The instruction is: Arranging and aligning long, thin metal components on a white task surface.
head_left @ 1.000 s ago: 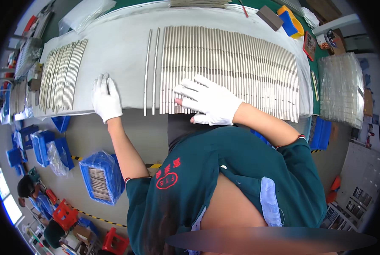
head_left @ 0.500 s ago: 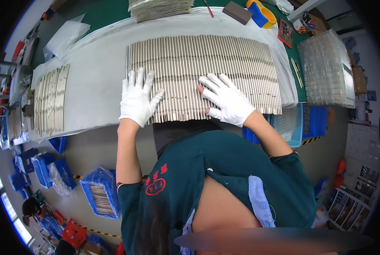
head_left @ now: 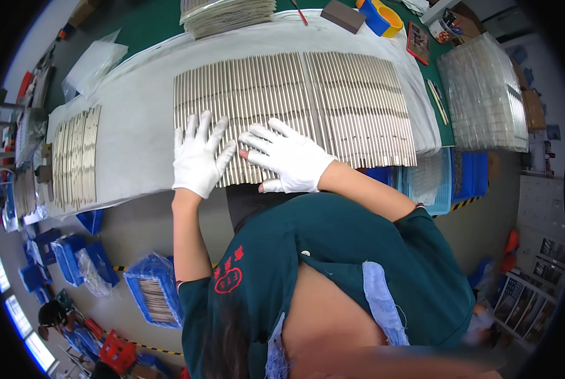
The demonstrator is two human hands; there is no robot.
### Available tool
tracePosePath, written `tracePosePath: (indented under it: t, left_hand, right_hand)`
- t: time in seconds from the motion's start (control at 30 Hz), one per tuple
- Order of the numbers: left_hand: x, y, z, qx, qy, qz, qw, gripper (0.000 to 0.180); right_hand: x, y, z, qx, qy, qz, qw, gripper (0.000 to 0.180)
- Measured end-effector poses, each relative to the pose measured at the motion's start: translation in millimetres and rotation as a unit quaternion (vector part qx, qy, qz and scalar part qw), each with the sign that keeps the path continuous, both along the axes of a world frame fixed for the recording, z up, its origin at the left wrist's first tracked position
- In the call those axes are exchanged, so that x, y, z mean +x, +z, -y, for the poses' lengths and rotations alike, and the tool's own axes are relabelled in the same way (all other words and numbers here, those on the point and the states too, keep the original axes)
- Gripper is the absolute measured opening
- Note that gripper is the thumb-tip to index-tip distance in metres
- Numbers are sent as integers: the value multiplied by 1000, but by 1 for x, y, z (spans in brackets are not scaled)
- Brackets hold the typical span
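Many slim silvery metal rods lie side by side on a white cloth (head_left: 137,120), split by a narrow gap into a left group (head_left: 244,82) and a right group (head_left: 361,101). My left hand (head_left: 200,161), in a white glove, rests flat with fingers spread on the near left corner of the left group. My right hand (head_left: 289,156), gloved with thumb and index tips bare, lies spread across the near part of that same group. Both palms hide some rod ends. Neither hand grips anything.
A smaller row of rods (head_left: 75,158) lies at the left. Stacked clear plastic trays (head_left: 481,95) stand at the right. At the back are a tray stack (head_left: 229,16), a brown block (head_left: 343,16) and a blue-yellow tape dispenser (head_left: 380,18). Blue crates (head_left: 153,290) sit on the floor.
A gap has opened across the rods; the left group has shifted slightly left. My right hand has moved left, closer to my left hand, which has shifted slightly left too.
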State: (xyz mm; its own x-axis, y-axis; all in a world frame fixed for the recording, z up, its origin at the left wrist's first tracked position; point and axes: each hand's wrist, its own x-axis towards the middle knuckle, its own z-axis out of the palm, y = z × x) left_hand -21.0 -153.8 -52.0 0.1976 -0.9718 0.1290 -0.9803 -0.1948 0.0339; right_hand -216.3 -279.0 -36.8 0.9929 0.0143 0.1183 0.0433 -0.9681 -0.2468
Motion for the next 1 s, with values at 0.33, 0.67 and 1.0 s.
tracePosePath:
  t: [0.33, 0.67, 1.0]
  left_hand:
    - [48, -8, -40, 43, 173, -13, 984, 49]
    - [24, -7, -12, -7, 137, 32, 990, 52]
    - [23, -11, -15, -21, 149, 9, 989, 51]
  right_hand:
    - [-55, 18, 56, -59, -167, -41, 983, 70]
    - [-77, -6, 57, -117, -254, -46, 959, 61]
    - [-64, 4, 41, -15, -195, 42, 980, 62]
